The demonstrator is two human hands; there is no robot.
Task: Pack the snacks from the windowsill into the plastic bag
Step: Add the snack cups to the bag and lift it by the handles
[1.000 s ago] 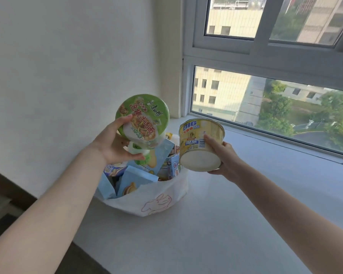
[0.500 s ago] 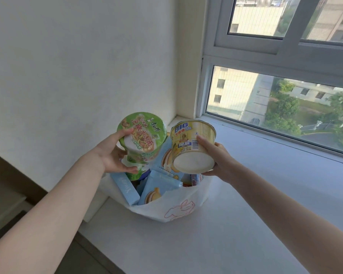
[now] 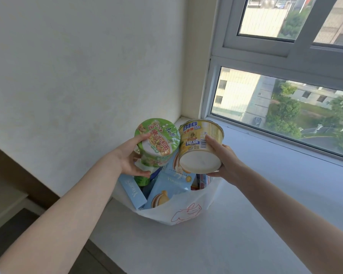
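A white plastic bag (image 3: 186,212) with a pink rabbit drawing stands on the windowsill (image 3: 265,194) near the wall corner. Several light blue biscuit boxes (image 3: 166,188) and other packets stick out of its open top. My left hand (image 3: 130,157) grips a green instant noodle cup (image 3: 158,141), tilted so its lid faces me, just above the bag's left side. My right hand (image 3: 224,161) grips a yellow noodle cup (image 3: 200,145) tilted with its white bottom toward me, over the bag's right side. The two cups sit side by side and nearly touch.
A white wall (image 3: 87,66) rises to the left of the bag, and the window frame (image 3: 212,86) stands behind it. The sill's front edge (image 3: 99,244) drops off to a dark floor at the lower left.
Both hands have brought the two cups lower and closer together over the bag. My view has shifted so the bag sits nearer the middle.
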